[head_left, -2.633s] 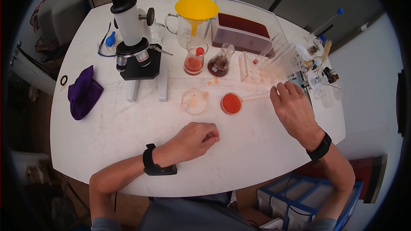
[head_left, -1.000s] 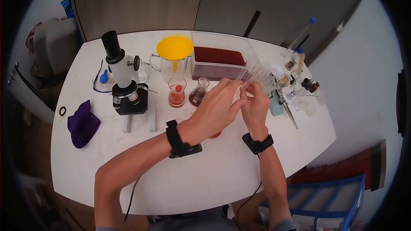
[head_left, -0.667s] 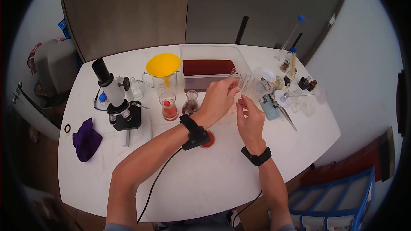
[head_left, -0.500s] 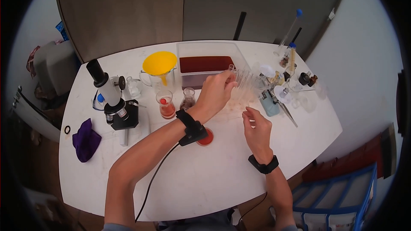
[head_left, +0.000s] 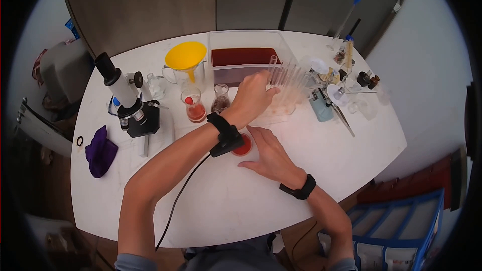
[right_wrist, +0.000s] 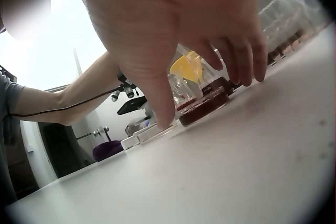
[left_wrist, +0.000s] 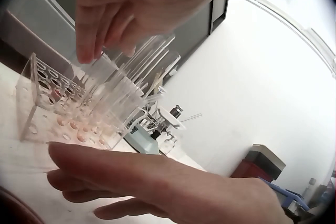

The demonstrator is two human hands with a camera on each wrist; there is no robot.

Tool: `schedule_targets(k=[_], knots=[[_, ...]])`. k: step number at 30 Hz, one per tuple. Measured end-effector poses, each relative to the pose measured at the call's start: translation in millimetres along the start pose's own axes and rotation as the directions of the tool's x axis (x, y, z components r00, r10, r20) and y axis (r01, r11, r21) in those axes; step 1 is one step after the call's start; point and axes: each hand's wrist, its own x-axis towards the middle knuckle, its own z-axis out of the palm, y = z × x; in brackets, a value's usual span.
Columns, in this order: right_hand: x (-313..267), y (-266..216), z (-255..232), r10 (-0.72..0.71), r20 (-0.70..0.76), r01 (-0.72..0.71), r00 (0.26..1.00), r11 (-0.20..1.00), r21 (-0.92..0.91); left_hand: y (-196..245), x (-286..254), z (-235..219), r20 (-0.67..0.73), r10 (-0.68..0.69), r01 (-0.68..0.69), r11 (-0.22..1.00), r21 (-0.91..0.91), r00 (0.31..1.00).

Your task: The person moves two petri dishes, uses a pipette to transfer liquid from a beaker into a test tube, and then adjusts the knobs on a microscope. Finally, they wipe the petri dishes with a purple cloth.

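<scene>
My left hand (head_left: 251, 98) reaches over to the clear test tube rack (left_wrist: 31, 119), its thumb apart from the fingers. Its fingertips (left_wrist: 86, 56) hang right by the tops of several glass test tubes (left_wrist: 144, 69) that lean in the rack. Low over the table, my right hand (head_left: 273, 158) spreads thumb and fingers around a round petri dish (head_left: 243, 145) of red liquid. In the right wrist view the dish (right_wrist: 205, 109) lies flat between the thumb and the fingers. My left wrist strap hides part of the dish in the head view.
Two flasks, one red (head_left: 196, 113) and one dark (head_left: 221, 101), stand left of the rack. Behind are a yellow funnel (head_left: 186, 56) in a jug and a tub (head_left: 236, 78) of dark red liquid. A microscope (head_left: 128, 100) stands left; tweezers (head_left: 344, 120) lie right.
My left hand has crossed to the rack and its thumb has spread from the fingers. My right hand has left the tubes and come down leftward to the petri dish.
</scene>
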Motion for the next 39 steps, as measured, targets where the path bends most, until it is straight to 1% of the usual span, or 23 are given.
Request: schedule_targets(k=[1,3,4,5,6,8,9,10,11,12,14,15,16,18,19,20,23,25,30,32,37,38,39], knots=[[3.8,2.6,4.2,-0.018,0.039,0.018,0.999,1.0,-0.005,4.2,-9.2,-6.7,0.0,-0.004,0.004,1.0,0.003,1.0],[9.7,8.1,10.0,-0.032,0.045,0.033,0.998,0.999,-0.019,16.1,-35.4,-26.6,-0.073,-0.039,0.02,0.969,-0.246,0.997],[12.1,10.4,13.2,-0.047,0.051,0.049,0.998,0.998,-0.036,21.6,-50.8,-39.4,-0.07,-0.041,0.023,0.969,-0.245,0.997],[14.5,13.1,16.1,-0.046,0.053,0.047,0.998,0.998,-0.033,26.2,-68.1,-54.1,0.049,-0.095,0.106,0.949,-0.296,0.994],[16.3,15.9,18.3,-0.032,0.065,0.033,0.997,0.999,-0.025,28.1,-86.0,-65.2,0.168,-0.143,0.194,0.921,-0.337,0.975],[16.8,15.9,19.0,-0.021,0.084,0.023,0.996,1.0,-0.019,27.2,-120.7,-77.0,0.332,-0.197,0.32,0.872,-0.37,0.922],[17.0,13.6,16.7,-0.022,0.075,0.027,0.997,0.998,-0.065,24.4,-136.4,-79.3,0.327,-0.201,0.321,0.871,-0.372,0.924],[18.0,11.0,14.3,-0.024,0.067,0.032,0.997,0.993,-0.112,20.8,-151.4,-80.0,0.394,-0.23,0.389,0.834,-0.391,0.89],[19.4,8.3,12.3,0.002,0.075,0.004,0.997,0.997,-0.077,17.6,-164.6,-79.6,0.46,-0.253,0.455,0.793,-0.404,0.851],[20.6,8.5,11.8,-0.007,0.082,0.014,0.997,0.997,-0.081,13.9,-175.5,-77.4,0.451,-0.256,0.453,0.792,-0.41,0.855],[21.8,9.3,11.2,0.018,0.096,-0.01,0.995,0.996,-0.089,8.5,-191.1,-74.0,0.501,-0.272,0.508,0.748,-0.427,0.822],[22.2,8.7,10.4,0.008,0.101,0.001,0.995,0.996,-0.093,8.0,-195.3,-74.2,0.537,-0.274,0.533,0.737,-0.416,0.798],[22.0,8.2,9.7,0.028,0.099,-0.019,0.995,0.996,-0.087,7.1,-200.3,-72.3,0.528,-0.277,0.531,0.736,-0.421,0.803],[23.9,7.4,7.1,0.044,0.1,-0.036,0.994,0.996,-0.084,3.3,-209.1,-65.1,0.576,-0.264,0.563,0.704,-0.433,0.774],[24.1,5.6,5.0,0.083,0.107,-0.079,0.991,0.996,-0.038,2.7,-211.0,-63.8,0.592,-0.263,0.58,0.684,-0.442,0.762],[23.8,4.1,2.0,0.122,0.114,-0.124,0.986,0.992,0.008,2.7,-211.5,-63.4,0.591,-0.262,0.579,0.683,-0.445,0.763],[26.8,-0.2,-13.0,0.139,0.1,-0.139,0.985,0.99,-0.009,2.5,-210.9,-62.1,0.61,-0.245,0.577,0.692,-0.435,0.754],[30.4,-3.6,-27.5,0.134,0.1,-0.133,0.986,0.991,-0.015,1.7,-208.2,-63.9,0.643,-0.236,0.574,0.723,-0.384,0.728],[48.6,-17.7,-72.5,0.138,0.131,-0.134,0.982,0.99,-0.033,0.6,-207.9,-65.2,0.653,-0.223,0.566,0.733,-0.377,0.724],[60.0,-24.2,-91.2,0.176,0.143,-0.168,0.974,0.984,-0.067,-0.5,-208.0,-64.3,0.654,-0.22,0.561,0.739,-0.373,0.724],[93.3,-21.8,-131.4,0.17,0.08,-0.156,0.982,0.974,-0.162,-2.3,-207.1,-62.1,0.678,-0.241,0.618,0.683,-0.389,0.694],[101.0,-23.6,-137.4,0.17,0.077,-0.156,0.982,0.974,-0.164,-2.2,-206.2,-62.4,0.678,-0.238,0.615,0.685,-0.39,0.695],[108.7,-28.9,-145.2,0.18,0.061,-0.169,0.982,0.974,-0.153,-1.8,-204.9,-63.0,0.69,-0.245,0.63,0.677,-0.381,0.681]])
